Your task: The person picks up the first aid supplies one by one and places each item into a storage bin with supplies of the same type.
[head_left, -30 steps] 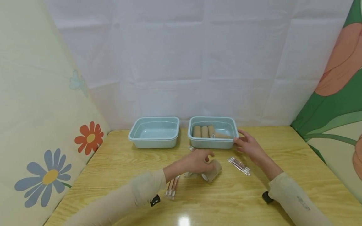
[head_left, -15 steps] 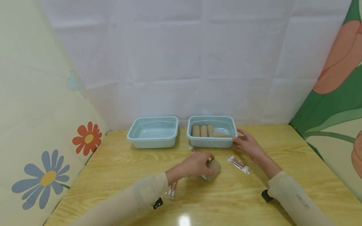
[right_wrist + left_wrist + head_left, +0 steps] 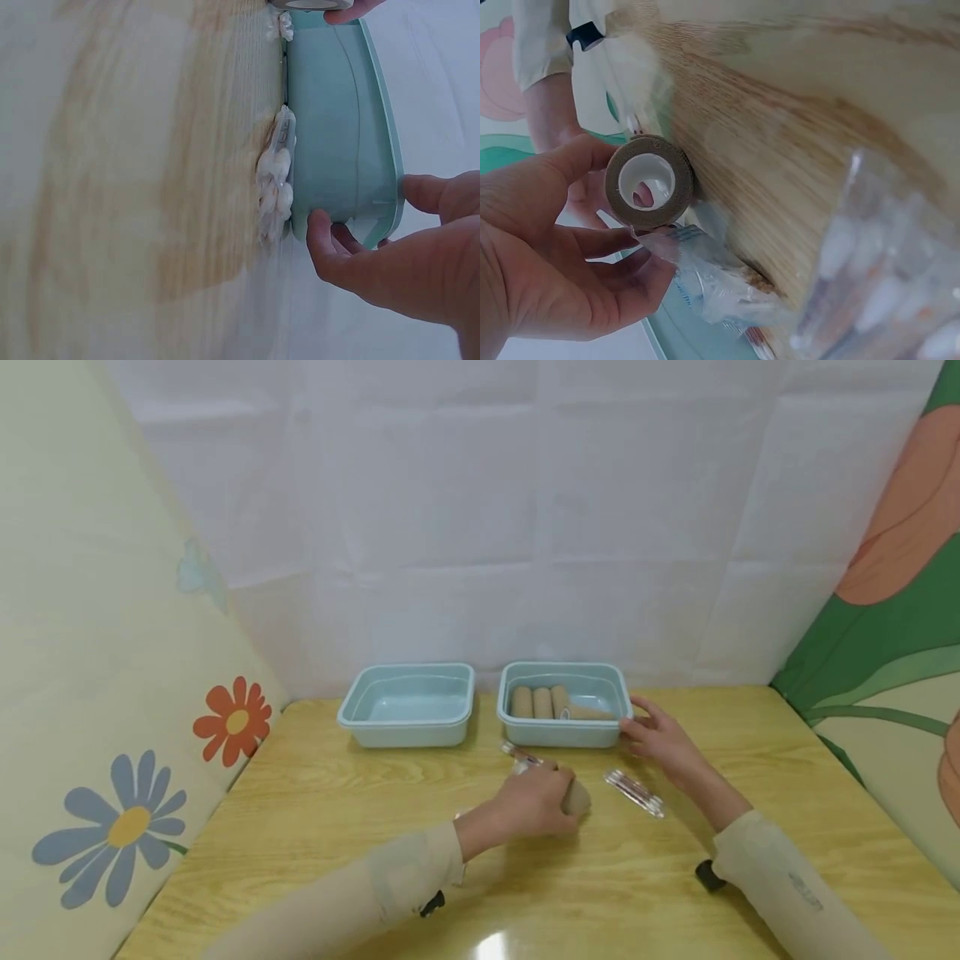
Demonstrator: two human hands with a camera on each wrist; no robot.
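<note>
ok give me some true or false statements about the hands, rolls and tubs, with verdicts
1. The left hand holds a tan roll. True.
2. A swab packet lies on the table. True.
3. The right hand holds that packet. False: it grips the end of the right-hand tub.
4. The left-hand tub holds several rolls. False: no roll shows in it.
5. Four tan rolls show in the right-hand tub. True.
6. The two tubs are stacked. False: they stand side by side, with a gap between them.
</note>
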